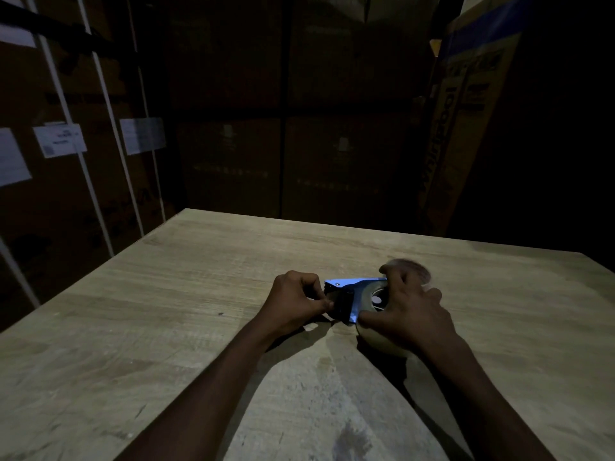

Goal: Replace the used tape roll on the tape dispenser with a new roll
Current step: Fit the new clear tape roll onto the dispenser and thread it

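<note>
— Under the right hand (407, 311), what sits there?
— A tape roll (372, 296) in the blue tape dispenser (349, 287) on the wooden table (166, 311), fingers clamped over it.
— And just beside?
— Left hand (293, 302) pinches the dispenser's front end.

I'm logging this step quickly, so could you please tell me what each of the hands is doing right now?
Left hand: closed, pinching at the tape dispenser front end.
Right hand: closed over the tape roll in the dispenser.

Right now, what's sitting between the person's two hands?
In the head view, the blue tape dispenser lies between the left hand and right hand; both grip it.
</note>
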